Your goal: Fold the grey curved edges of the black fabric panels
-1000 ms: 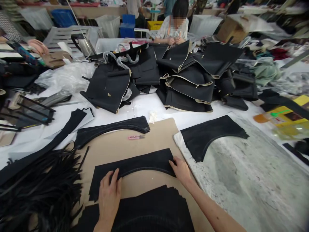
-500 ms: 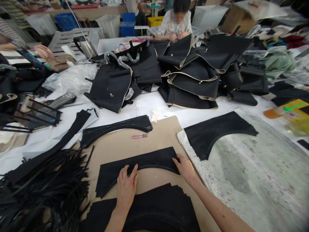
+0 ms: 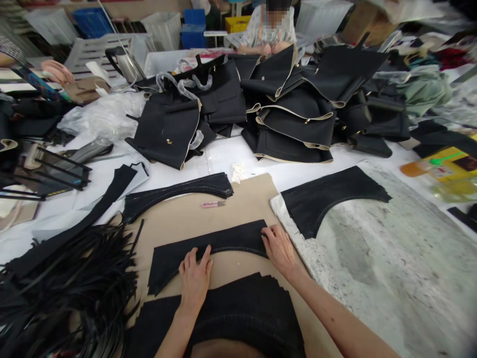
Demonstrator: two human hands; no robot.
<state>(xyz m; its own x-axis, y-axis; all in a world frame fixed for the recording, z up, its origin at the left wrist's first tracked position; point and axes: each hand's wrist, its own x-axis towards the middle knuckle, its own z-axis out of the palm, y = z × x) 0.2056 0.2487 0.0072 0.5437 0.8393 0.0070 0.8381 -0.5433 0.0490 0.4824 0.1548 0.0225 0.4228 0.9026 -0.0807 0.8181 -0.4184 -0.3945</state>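
Observation:
A black arch-edged panel (image 3: 223, 239) of leather-like material lies flat on a tan board (image 3: 253, 196). My left hand (image 3: 196, 278) rests on its lower curved edge, fingers spread. At the panel's right end, the bent fingers of my right hand (image 3: 279, 248) close on the edge; my thumb is hidden. Nearer me lies a stack of similar black panels (image 3: 246, 298), fanned at the right side. Beyond the panel are pink-handled thread snips (image 3: 211, 204) and another small stack of curved black pieces (image 3: 186, 188).
Another black panel (image 3: 328, 194) lies on a pale stained slab (image 3: 376, 263) at right. Cut black strips (image 3: 74, 288) heap up at left. Black bags (image 3: 164, 132) are piled across the back, where a person (image 3: 266, 35) sits. A kettle (image 3: 128, 64) stands back left.
My right hand's fingers have curled in more at the panel's right end. My left hand stays on the curved edge. The whole view has shifted slightly.

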